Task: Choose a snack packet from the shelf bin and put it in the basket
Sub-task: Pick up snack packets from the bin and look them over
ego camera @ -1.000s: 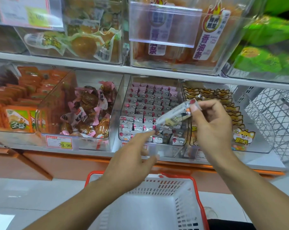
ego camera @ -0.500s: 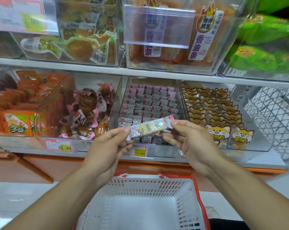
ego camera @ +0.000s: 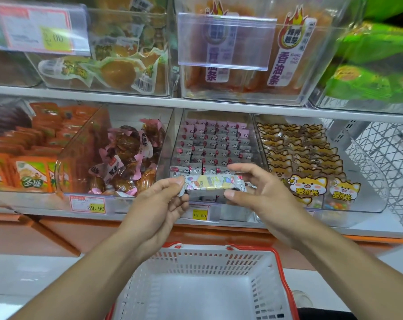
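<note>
Above the basket [ego camera: 281,271], the snack packet [ego camera: 213,184] is pinched at its ends by the left hand [ego camera: 160,204] and right hand [ego camera: 263,195]; one end should be released before lowering it straight down.

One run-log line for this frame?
left hand+right hand: hold small pastel-printed snack packet by ends | white plastic basket with red rim: below, no packet

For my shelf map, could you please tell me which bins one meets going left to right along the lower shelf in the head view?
Bin of orange packets → bin of brown snacks in pink wrappers → bin of small pink-and-grey packets → bin of cartoon-dog packets.
</note>
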`<state>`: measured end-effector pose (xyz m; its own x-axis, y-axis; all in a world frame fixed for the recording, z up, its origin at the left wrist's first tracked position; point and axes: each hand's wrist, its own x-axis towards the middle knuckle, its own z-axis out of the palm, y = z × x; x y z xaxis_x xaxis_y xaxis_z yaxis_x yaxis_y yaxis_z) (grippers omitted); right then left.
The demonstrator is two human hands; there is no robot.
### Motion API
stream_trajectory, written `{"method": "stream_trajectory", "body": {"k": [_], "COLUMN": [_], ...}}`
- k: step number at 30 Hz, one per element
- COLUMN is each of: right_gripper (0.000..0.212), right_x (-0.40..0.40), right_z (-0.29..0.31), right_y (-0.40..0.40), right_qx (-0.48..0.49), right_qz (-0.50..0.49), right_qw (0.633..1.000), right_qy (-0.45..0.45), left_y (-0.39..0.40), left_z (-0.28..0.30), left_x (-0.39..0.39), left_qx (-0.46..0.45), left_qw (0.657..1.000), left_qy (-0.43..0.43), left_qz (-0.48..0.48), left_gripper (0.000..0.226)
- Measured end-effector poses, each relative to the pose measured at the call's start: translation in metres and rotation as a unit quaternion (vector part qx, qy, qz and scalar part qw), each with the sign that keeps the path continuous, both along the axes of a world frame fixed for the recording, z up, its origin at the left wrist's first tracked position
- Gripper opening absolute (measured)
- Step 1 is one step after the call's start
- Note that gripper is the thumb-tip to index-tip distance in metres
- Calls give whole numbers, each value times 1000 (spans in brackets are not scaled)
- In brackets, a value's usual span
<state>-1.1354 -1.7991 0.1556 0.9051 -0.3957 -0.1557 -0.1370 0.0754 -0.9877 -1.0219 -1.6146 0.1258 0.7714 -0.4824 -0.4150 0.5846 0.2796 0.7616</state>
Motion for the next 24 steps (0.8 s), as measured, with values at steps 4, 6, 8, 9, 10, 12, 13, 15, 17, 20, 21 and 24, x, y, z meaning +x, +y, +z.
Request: {"method": "stream_trajectory", "body": {"k": [4, 6, 8, 9, 10, 12, 13, 15, 17, 20, 21, 24], "right_gripper": [28, 24, 25, 30, 37, 47, 48, 49, 50, 47, 50, 51], "right_x": [2, 3, 3, 4, 4, 4, 3, 3, 2, 0, -1, -4], "right_z": [0, -1, -1, -1, 0, 1, 1, 1, 2, 4, 4, 2], "right_y": [0, -2, -2, -2, -1, 0, 0, -2, -4, -6, -6, -4], "right_qx": [41, 49, 66, 81, 99, 129, 136, 137, 123, 81, 55, -35], "right_qz": [-34, -45, -50, -49, -44, -28, -20, -9, 7, 29, 32, 37], "right_qw": [998, 998, 997, 996, 994, 991, 990, 990, 992, 996, 998, 998], "right_qy": [-22, -18, -11, -6, 2, 23, 33, 38, 23, 0, -7, -38], "left_y": [1, 4, 6, 6, 5, 2, 1, 0, -1, -3, -4, -6], "left_z": [6, 12, 17, 18, 18, 18, 17, 15, 16, 18, 19, 19], "left_x": [-3, -7, -13, -15, -17, -21, -21, -20, -19, -19, -19, -20], "left_qx": [71, 127, 136, 133, 132, 142, 143, 132, 102, 69, 67, 74], "left_qw": [992, 968, 944, 939, 934, 926, 927, 943, 967, 990, 993, 994], "left_qy": [-105, -217, -294, -311, -324, -341, -337, -296, -221, -95, -69, -21], "left_qz": [2, -26, -59, -69, -76, -81, -80, -75, -68, -72, -74, -75], "left_gripper": [13, 18, 33, 38, 42, 42, 39, 41, 48, 44, 44, 62]}}
